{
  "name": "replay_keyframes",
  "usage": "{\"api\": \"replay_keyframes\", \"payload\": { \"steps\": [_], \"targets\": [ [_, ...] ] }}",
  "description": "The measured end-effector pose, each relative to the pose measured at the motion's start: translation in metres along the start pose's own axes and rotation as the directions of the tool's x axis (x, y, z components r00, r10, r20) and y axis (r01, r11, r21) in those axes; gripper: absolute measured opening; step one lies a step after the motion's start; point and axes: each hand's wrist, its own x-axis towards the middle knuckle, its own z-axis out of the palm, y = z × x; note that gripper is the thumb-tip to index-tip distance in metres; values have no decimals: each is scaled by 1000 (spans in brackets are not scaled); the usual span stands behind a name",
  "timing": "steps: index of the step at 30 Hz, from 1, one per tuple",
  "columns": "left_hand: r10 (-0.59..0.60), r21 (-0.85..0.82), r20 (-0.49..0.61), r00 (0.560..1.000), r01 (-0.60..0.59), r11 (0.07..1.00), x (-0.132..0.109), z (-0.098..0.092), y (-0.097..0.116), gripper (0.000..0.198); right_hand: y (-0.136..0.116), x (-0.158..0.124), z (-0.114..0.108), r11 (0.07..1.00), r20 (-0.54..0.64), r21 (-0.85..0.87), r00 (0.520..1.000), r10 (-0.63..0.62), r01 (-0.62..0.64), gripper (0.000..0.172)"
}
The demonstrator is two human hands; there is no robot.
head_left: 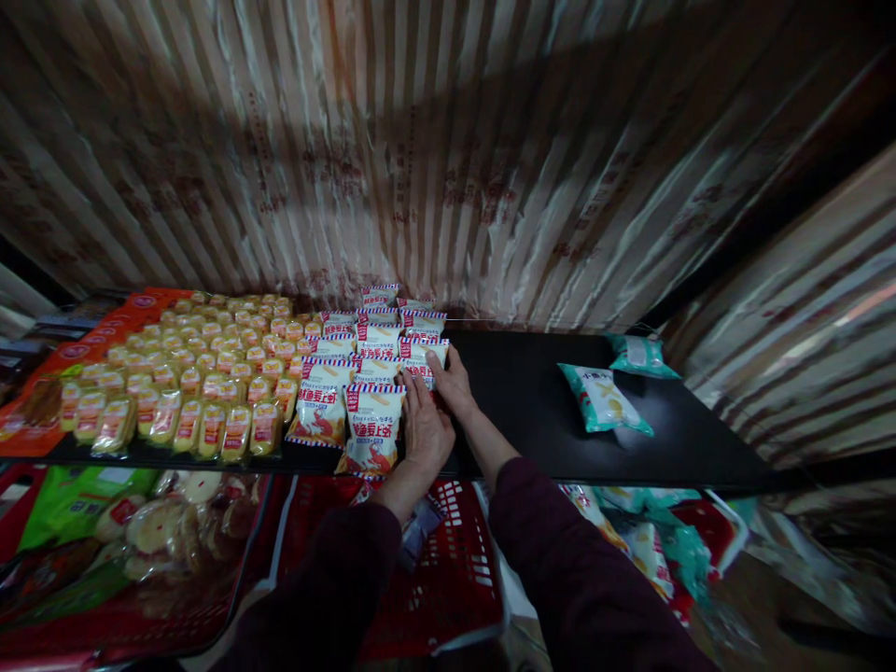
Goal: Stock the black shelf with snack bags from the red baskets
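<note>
White and red snack bags [371, 431] with striped top seals stand in close rows on the black shelf. My right hand [455, 385] grips the right edge of one snack bag [422, 350] at the right side of the group, its thumb on the front. Just below, my left hand [426, 427] lies with fingers stretched out against the lower front of that bag, beside the front bag. The lower part of the gripped bag is hidden by my fingers.
Small yellow wrapped packets [214, 355] fill the shelf's left, beside orange packaging [52, 373]. Two teal snack bags [606, 399] lie on the black shelf [511, 392] at right. Red baskets [462, 579] stand below the shelf edge. A striped curtain-like sheet [420, 168] hangs behind.
</note>
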Motion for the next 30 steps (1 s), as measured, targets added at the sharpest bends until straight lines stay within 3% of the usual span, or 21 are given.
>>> {"api": "replay_keyframes", "payload": {
  "steps": [7, 13, 30],
  "targets": [
    [19, 51, -32, 999, -17, 999, -2, 4, -3, 73, 3, -17, -8, 998, -65, -29, 996, -63, 62, 66],
    [10, 30, -42, 999, -9, 1000, -2, 7, -2, 67, 7, -31, -9, 984, -15, -38, 985, -174, 173, 61],
    [18, -18, -58, 998, -19, 1000, 5, 13, -10, 62, 8, -31, -5, 989, 2, -107, 995, -103, 103, 60]
  ]
}}
